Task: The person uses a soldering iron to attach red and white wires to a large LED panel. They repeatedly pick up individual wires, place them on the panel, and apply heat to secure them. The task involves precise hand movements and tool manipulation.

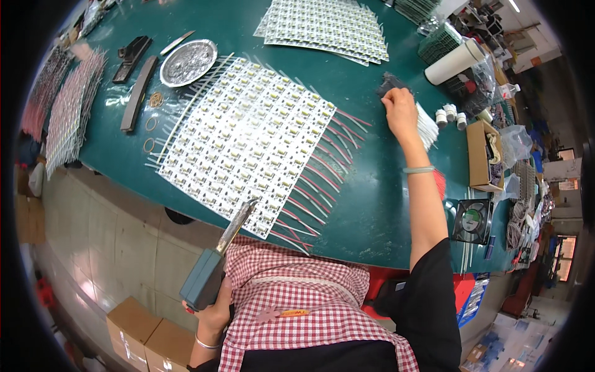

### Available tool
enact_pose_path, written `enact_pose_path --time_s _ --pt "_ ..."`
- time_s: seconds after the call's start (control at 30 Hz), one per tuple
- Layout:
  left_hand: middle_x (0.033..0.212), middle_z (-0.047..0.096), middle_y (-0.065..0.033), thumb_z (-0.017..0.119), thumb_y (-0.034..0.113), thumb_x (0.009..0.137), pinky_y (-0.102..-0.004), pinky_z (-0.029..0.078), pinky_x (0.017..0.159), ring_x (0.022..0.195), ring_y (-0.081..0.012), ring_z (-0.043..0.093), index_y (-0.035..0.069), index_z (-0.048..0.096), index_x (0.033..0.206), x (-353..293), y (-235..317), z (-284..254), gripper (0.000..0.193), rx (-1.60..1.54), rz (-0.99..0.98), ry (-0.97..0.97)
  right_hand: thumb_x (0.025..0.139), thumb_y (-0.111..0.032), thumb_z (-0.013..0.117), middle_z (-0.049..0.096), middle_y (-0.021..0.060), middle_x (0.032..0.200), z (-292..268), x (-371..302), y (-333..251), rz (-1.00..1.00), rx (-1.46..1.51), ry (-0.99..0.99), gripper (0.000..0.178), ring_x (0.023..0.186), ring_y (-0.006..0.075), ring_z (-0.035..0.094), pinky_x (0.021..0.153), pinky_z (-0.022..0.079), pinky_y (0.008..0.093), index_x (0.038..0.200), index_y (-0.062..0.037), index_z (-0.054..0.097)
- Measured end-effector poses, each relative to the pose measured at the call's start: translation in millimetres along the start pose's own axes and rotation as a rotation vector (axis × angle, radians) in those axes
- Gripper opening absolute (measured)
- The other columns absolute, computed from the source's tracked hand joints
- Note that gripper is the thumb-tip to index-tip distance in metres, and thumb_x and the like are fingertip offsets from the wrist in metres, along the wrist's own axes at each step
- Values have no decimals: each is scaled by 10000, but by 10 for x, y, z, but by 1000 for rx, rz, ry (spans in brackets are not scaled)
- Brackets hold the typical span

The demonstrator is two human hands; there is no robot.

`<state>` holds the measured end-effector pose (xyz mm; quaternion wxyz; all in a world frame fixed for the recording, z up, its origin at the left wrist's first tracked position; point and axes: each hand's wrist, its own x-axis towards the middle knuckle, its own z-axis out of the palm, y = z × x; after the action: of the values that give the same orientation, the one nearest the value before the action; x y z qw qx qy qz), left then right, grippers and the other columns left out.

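Observation:
My left hand [215, 308] is wrapped round the grip of a soldering gun [207, 279] with a dark green body. Its metal tip reaches over the near corner of a large white circuit board panel [248, 124] covered with rows of small components. Red and white wires [319, 180] stick out along the panel's right edge, and pale wires line its left edge. My right hand [401, 111] reaches out to the right, fingers pinched together at a small dark grey heap [390, 84]. Whatever lies between the fingertips is too small to tell. A bundle of white wires [426, 127] lies beside that hand.
More white panels [322, 31] are stacked at the far side of the green table [372, 204]. A foil-lined dish [189, 62], a dark bar [140, 93] and rings lie left. At right are white spools [450, 113], a white cylinder [454, 62], a cardboard box [480, 155] and a fan [472, 221].

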<state>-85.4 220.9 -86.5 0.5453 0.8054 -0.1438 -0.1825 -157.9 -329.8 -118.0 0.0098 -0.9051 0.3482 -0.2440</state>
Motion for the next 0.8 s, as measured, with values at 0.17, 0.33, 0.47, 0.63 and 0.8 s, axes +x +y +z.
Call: enact_pose_path --time_s 0.17,0.33,0.47,0.63,0.8 --pt "1034 691 -92 730 22 852 -292 528 779 898 -153 653 -40 639 1171 98 158 -10 338 48 170 -104 901 -109 629 571 171 950 35 26 108 -109 -99 -53 90 930 371 563 808 468 474 929 -38 582" --pt "1031 642 -111 721 -8 813 -305 510 779 895 -194 630 -32 647 1105 51 156 -15 302 -20 81 -70 910 -29 571 565 175 928 -89 -41 -53 -211 -113 67 46 876 370 557 756 448 477 925 -23 528" --pt "1047 640 -115 720 -14 814 -310 511 791 909 -205 631 -33 643 1123 -32 57 -13 319 -94 8 -42 905 -7 565 567 176 888 -483 -424 -879 -135 202 95 47 848 370 559 743 442 458 927 -18 525" --pt "1044 662 -125 734 -11 805 -313 517 809 901 -208 649 -37 649 1126 -85 11 -61 332 -97 16 -51 830 32 648 580 149 871 -966 -1330 -1975 -181 651 -167 148 797 345 586 703 479 410 954 -15 582" --pt "1025 688 -125 745 -8 792 -307 530 787 875 -206 669 -39 671 1096 -113 59 -114 314 -45 118 -53 807 30 682 575 116 838 -878 -1941 -2430 -135 826 -265 127 762 308 582 666 477 395 889 -22 601"
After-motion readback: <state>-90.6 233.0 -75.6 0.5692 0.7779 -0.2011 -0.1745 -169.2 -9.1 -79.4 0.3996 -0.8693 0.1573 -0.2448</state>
